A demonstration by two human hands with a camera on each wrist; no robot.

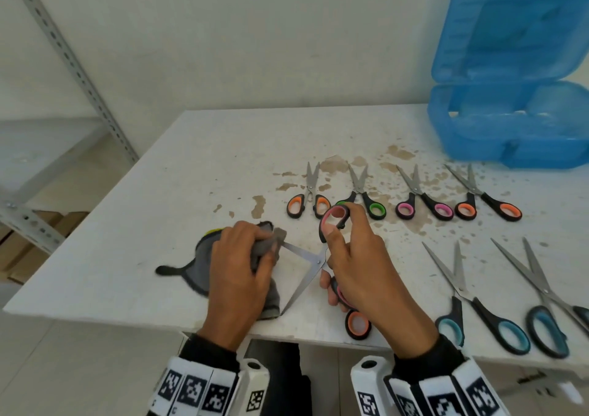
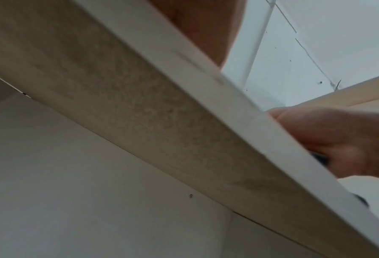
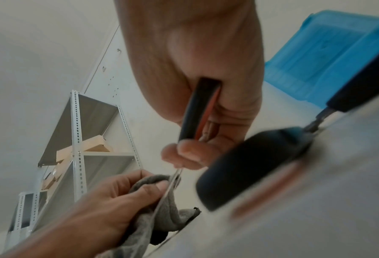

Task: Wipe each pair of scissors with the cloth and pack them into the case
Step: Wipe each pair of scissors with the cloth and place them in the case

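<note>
Left hand (image 1: 237,275) curled round grey cloth (image 1: 266,249), pinching it over tip of upper blade of open scissors (image 1: 310,261). Right hand (image 1: 357,256) holding same scissors by handles: thumb through pink-lined loop, fingers wrapped on other handle, blades spread wide w/ pivot just left of right hand. Lower blade pointing toward near edge of bench (image 1: 191,166), tip beside cloth's hanging end. Rest of cloth bunched under left hand, dark-trimmed part w/ a yellow bit lying on bench left of scissors.

Orange-lined handle loop (image 1: 357,324) on bench just below right hand, nr bench edge; which pair it belongs to, cannot tell.

Beyond held scissors, row of four pairs flat on bench, blades away from person: orange pair (image 1: 308,197), green pair (image 1: 363,197), pink pair (image 1: 422,198), 2nd orange pair (image 1: 486,198). Right of held scissors, two bigger blue-handled pairs: one (image 1: 471,300), other (image 1: 548,300) partly cut by frame edge.

Blue case (image 1: 510,122) open at far right of bench, beyond scissor row, lid standing up; inside blurred, contents not clear.

Brown stains on bench around scissor row. Metal shelving (image 1: 63,64) left of bench.

Right wrist view: right hand (image 3: 197,69) gripping black handle, left hand (image 3: 109,206) w/ cloth (image 3: 157,200) closed on blade. Left wrist view: mostly underside of bench (image 2: 140,113), blurred.
</note>
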